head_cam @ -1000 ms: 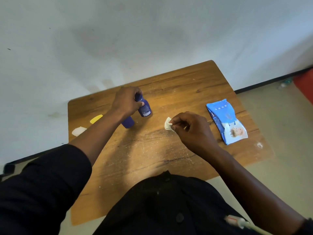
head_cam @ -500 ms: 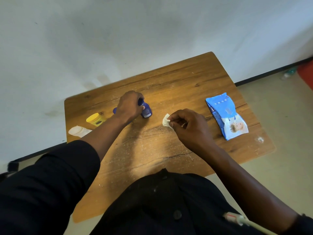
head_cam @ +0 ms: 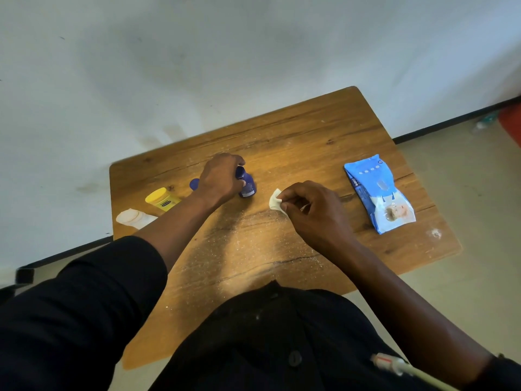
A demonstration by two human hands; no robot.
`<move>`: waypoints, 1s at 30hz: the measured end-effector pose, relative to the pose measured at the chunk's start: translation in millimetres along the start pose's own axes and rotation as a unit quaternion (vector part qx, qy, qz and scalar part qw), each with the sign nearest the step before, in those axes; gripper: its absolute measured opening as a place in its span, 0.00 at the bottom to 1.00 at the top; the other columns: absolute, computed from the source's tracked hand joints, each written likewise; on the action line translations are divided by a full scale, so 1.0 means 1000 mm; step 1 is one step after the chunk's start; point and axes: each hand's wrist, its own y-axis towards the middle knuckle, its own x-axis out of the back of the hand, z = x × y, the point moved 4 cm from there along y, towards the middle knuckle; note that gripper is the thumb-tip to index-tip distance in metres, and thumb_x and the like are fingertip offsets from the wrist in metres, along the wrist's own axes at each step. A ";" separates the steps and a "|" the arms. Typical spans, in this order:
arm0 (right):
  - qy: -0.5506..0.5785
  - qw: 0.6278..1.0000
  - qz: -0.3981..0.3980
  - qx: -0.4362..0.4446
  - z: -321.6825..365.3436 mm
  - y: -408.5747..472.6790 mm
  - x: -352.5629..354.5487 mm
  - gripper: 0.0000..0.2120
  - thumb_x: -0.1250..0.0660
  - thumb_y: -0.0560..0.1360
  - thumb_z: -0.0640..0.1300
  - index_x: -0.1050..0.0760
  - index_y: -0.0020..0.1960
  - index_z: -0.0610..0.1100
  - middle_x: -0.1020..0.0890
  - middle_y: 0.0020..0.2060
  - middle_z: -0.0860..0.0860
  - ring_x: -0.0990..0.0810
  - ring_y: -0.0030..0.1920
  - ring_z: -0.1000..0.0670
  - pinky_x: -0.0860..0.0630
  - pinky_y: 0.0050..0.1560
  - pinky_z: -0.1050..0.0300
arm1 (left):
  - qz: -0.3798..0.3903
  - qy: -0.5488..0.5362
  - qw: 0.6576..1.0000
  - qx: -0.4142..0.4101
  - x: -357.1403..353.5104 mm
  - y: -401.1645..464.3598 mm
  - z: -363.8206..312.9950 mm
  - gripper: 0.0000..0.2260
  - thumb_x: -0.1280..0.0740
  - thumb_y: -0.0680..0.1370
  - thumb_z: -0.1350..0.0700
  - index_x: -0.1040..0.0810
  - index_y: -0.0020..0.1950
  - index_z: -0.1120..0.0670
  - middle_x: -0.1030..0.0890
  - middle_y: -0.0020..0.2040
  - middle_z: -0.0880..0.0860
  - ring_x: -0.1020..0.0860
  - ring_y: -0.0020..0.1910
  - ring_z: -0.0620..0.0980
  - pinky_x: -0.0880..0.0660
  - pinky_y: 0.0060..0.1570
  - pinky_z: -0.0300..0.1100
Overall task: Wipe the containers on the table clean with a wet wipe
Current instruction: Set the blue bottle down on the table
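— On a scuffed brown wooden worktop (head_cam: 310,131) set against a pale wall, what are the two hands doing?

— Left hand (head_cam: 218,177) curls over a small dark-blue plastic bottle (head_cam: 247,185), gripping it near the cap as the bottle stands tilted on the wood. Right hand (head_cam: 310,210) pinches a small folded white wet wipe (head_cam: 275,201) between thumb and fingertips, the other fingers curled, just above the surface.

— Do wipe and bottle touch?

— No. The wipe sits just beside the bottle, to its right, with a strip of bare wood between them.

— Which other containers are seen?

— A second dark-blue container (head_cam: 194,184) peeks out behind the left wrist, mostly hidden. Further left lies a squat yellow plastic jar (head_cam: 162,199) with a label on its side, and near the worktop's left edge a white round-lidded plastic container (head_cam: 134,218) lies on its side, partly covered by the forearm.

— And on the right?

— A blue-and-white soft pack of wet wipes (head_cam: 379,197) lies flat, well apart from both hands, toward the right edge.

— Anything else on the surface?

— Fine pale grit is scattered across the middle of the wood, between the two forearms, and a small whitish mark (head_cam: 436,234) shows near the right corner. The person wears black sleeves.
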 end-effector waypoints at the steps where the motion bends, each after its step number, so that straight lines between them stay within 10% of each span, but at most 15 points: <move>1: 0.002 1.000 0.000 0.001 0.000 0.000 0.000 0.07 0.27 0.80 0.42 0.16 0.56 0.50 0.18 0.48 0.58 0.20 0.47 0.62 0.29 0.43 0.75 | 0.001 -0.004 1.000 0.003 0.001 -0.001 0.000 0.24 0.25 0.72 0.56 0.21 0.69 0.53 0.18 0.63 0.54 0.22 0.63 0.56 0.33 0.52 0.41; 13: 0.116 0.993 -0.004 -0.009 -0.001 0.006 0.002 0.08 0.27 0.79 0.39 0.15 0.53 0.51 0.14 0.47 0.57 0.17 0.48 0.57 0.20 0.47 0.66 | -0.074 -0.133 0.988 -0.026 0.037 -0.036 -0.020 0.25 0.23 0.73 0.55 0.22 0.70 0.47 0.20 0.64 0.48 0.21 0.59 0.48 0.20 0.56 0.48; 16: 0.247 0.968 0.009 -0.046 -0.001 0.009 0.003 0.08 0.27 0.79 0.37 0.16 0.51 0.50 0.13 0.46 0.48 0.13 0.47 0.46 0.15 0.49 0.47 | -0.098 -0.275 0.956 -0.030 0.053 -0.065 -0.036 0.18 0.28 0.79 0.57 0.20 0.68 0.47 0.17 0.61 0.43 0.19 0.56 0.42 0.19 0.51 0.43; 23: 0.391 0.909 0.126 -0.065 0.007 0.023 -0.011 0.05 0.30 0.81 0.35 0.16 0.54 0.41 0.15 0.48 0.40 0.17 0.48 0.46 0.19 0.48 0.48 | -0.006 -0.493 0.869 -0.028 0.051 -0.126 -0.054 0.20 0.34 0.82 0.67 0.25 0.74 0.56 0.21 0.70 0.53 0.18 0.64 0.55 0.20 0.61 0.59; 30: 0.378 0.883 0.275 -0.038 0.036 0.021 -0.063 0.06 0.32 0.81 0.33 0.18 0.56 0.37 0.16 0.49 0.31 0.15 0.46 0.39 0.16 0.46 0.45 | -0.182 -0.551 0.801 0.146 0.041 -0.194 -0.031 0.16 0.26 0.77 0.66 0.18 0.64 0.60 0.13 0.53 0.56 0.13 0.46 0.59 0.15 0.45 0.53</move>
